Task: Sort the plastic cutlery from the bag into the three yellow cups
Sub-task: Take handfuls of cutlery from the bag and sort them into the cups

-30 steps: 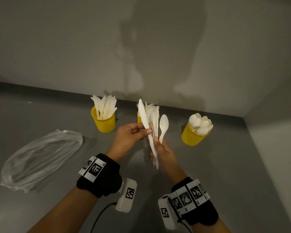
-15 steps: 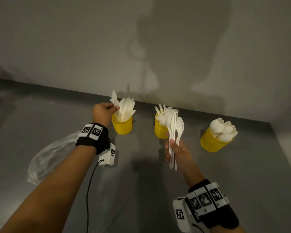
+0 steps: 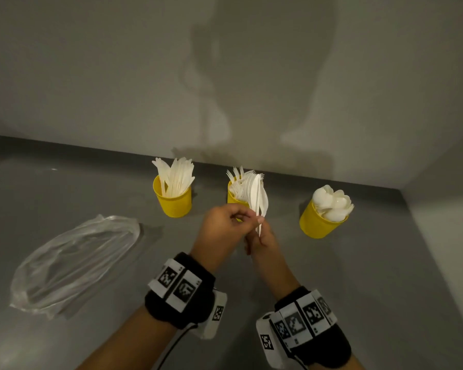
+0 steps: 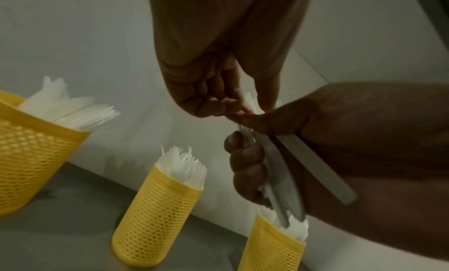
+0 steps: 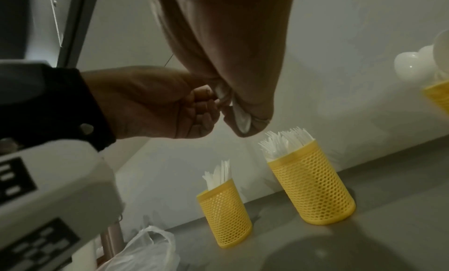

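My right hand (image 3: 261,237) grips a bunch of white plastic cutlery (image 3: 257,198) upright in front of the middle cup. My left hand (image 3: 247,217) pinches one piece of that bunch near its handle; which kind it is I cannot tell. In the left wrist view the left fingertips (image 4: 233,110) close on a white piece (image 4: 249,102) above the right hand (image 4: 248,169). Three yellow mesh cups stand by the back wall: knives (image 3: 173,201) on the left, forks (image 3: 233,198) in the middle, spoons (image 3: 318,222) on the right.
A clear plastic bag (image 3: 75,260) lies flat on the grey table (image 3: 385,263) at the left. A wall runs close behind the cups and another wall closes the right side. Both wrists carry black bands with white camera units.
Half a second ago my left hand was at the knife cup with a knife. It has come back to the right and now pinches a piece in the bunch held by my right hand.
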Demonstrator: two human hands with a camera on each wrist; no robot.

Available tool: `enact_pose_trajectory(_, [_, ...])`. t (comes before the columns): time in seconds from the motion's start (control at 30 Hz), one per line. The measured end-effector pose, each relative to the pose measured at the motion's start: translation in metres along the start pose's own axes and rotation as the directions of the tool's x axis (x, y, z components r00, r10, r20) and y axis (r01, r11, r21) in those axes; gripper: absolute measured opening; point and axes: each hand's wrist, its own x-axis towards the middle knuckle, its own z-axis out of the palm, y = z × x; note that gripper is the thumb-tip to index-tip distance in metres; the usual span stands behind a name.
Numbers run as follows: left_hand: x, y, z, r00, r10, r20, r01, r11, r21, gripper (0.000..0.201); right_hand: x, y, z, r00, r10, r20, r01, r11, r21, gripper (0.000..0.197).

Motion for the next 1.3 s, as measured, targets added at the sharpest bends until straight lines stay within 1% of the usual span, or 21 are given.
enact_pose_trajectory(0.03, [-0.001, -0.002, 0.003, 1.000, -0.008, -0.007, 0.007, 1.000, -0.019, 0.007, -0.001, -0.001, 0.000, 1.000, -0.007, 0.002, 0.007, 1.000, -0.019, 0.042])
enact_pose_trajectory(0.2, [0.000, 0.004, -0.001, 0.998, -0.061, -0.021, 0.056, 0.982, -0.179, 0.009, -0.002, -0.003, -0.001, 0.998, -0.068, 0.014, 0.069, 0.994, -0.082, 0.051])
enact_pose_trajectory(0.33, [0.005, 0.006, -0.007, 0.997, -0.052, -0.049, 0.045, 0.989, -0.140, 0.003, -0.003, -0.001, 0.003, 0.999, -0.038, 0.038, 0.042, 0.994, -0.101, 0.055])
enact_pose_trajectory(0.4, [0.006, 0.007, -0.010, 0.996, -0.032, -0.082, 0.024, 0.994, -0.102, 0.005, -0.003, 0.000, 0.003, 0.999, -0.005, 0.037, 0.007, 0.999, -0.051, 0.049])
enact_pose_trajectory(0.47, [0.009, 0.011, -0.019, 0.990, -0.025, -0.137, 0.010, 0.993, -0.114, 0.008, -0.003, 0.000, 0.000, 0.999, 0.035, 0.025, -0.035, 0.999, 0.001, 0.023])
enact_pose_trajectory(0.5, [0.012, 0.012, -0.027, 0.984, -0.026, -0.177, 0.000, 0.990, -0.141, 0.011, -0.003, -0.002, 0.000, 0.998, 0.067, 0.016, -0.068, 0.996, 0.061, 0.015])
enact_pose_trajectory(0.6, [0.026, 0.016, -0.059, 0.946, -0.030, -0.323, -0.048, 0.972, -0.231, 0.020, -0.002, -0.002, -0.006, 0.990, 0.139, -0.022, -0.134, 0.981, 0.137, 0.023])
enact_pose_trajectory(0.67, [0.037, 0.016, -0.083, 0.920, -0.013, -0.391, -0.067, 0.979, -0.191, 0.016, -0.001, 0.001, -0.009, 0.989, 0.150, -0.019, -0.146, 0.982, 0.117, 0.024])
enact_pose_trajectory(0.73, [0.048, 0.007, -0.106, 0.893, 0.004, -0.450, -0.059, 0.992, -0.110, 0.002, 0.002, 0.004, -0.010, 0.986, 0.163, -0.014, -0.161, 0.983, 0.084, 0.025])
enact_pose_trajectory(0.8, [0.061, -0.012, -0.125, 0.856, 0.034, -0.515, -0.023, 0.999, 0.028, 0.013, 0.005, 0.005, -0.011, 0.985, 0.175, -0.011, -0.174, 0.983, 0.063, 0.026])
enact_pose_trajectory(0.87, [0.071, -0.034, -0.135, 0.842, 0.050, -0.538, 0.039, 0.987, 0.154, 0.017, 0.005, 0.005, -0.010, 0.983, 0.182, -0.016, -0.181, 0.982, 0.062, 0.026])
enact_pose_trajectory(0.97, [0.084, -0.066, -0.137, 0.882, -0.048, -0.469, 0.190, 0.947, 0.261, 0.021, 0.004, 0.004, -0.007, 0.982, 0.189, -0.021, -0.188, 0.980, 0.061, 0.027])
enact_pose_trajectory(1.03, [0.088, -0.079, -0.134, 0.914, -0.147, -0.378, 0.283, 0.899, 0.334, 0.036, 0.003, 0.003, -0.006, 0.981, 0.194, -0.004, -0.193, 0.980, 0.049, 0.028])
enact_pose_trajectory(1.07, [0.089, -0.085, -0.132, 0.921, -0.164, -0.354, 0.301, 0.876, 0.377, 0.049, 0.003, 0.002, -0.006, 0.981, 0.196, 0.006, -0.196, 0.980, 0.047, 0.028])
enact_pose_trajectory(1.1, [0.087, -0.085, -0.129, 0.921, -0.144, -0.361, 0.293, 0.868, 0.401, 0.060, 0.002, 0.000, -0.006, 0.980, 0.197, 0.011, -0.197, 0.979, 0.051, 0.029])
enact_pose_trajectory(1.13, [0.084, -0.081, -0.124, 0.912, -0.094, -0.400, 0.264, 0.881, 0.393, 0.064, 0.001, -0.001, -0.007, 0.980, 0.196, 0.011, -0.197, 0.979, 0.058, 0.028])
enact_pose_trajectory(1.17, [0.077, -0.071, -0.115, 0.896, -0.036, -0.443, 0.215, 0.908, 0.360, 0.060, 0.001, -0.003, -0.008, 0.980, 0.197, 0.009, -0.197, 0.978, 0.063, 0.027])
enact_pose_trajectory(1.2, [0.069, -0.061, -0.106, 0.888, 0.017, -0.460, 0.144, 0.939, 0.312, 0.049, 0.001, -0.004, -0.008, 0.981, 0.195, 0.008, -0.196, 0.979, 0.063, 0.027])
enact_pose_trajectory(1.23, [0.061, -0.049, -0.093, 0.905, 0.037, -0.424, 0.079, 0.964, 0.253, 0.033, 0.001, -0.005, -0.008, 0.982, 0.191, 0.006, -0.191, 0.980, 0.063, 0.027])
enact_pose_trajectory(1.27, [0.052, -0.037, -0.079, 0.942, 0.039, -0.332, 0.028, 0.980, 0.197, 0.018, 0.002, -0.004, -0.006, 0.983, 0.184, 0.003, -0.184, 0.981, 0.066, 0.028])
enact_pose_trajectory(1.3, [0.043, -0.027, -0.065, 0.979, 0.030, -0.203, 0.001, 0.989, 0.151, 0.011, 0.002, -0.004, -0.005, 0.984, 0.179, -0.002, -0.178, 0.981, 0.080, 0.028])
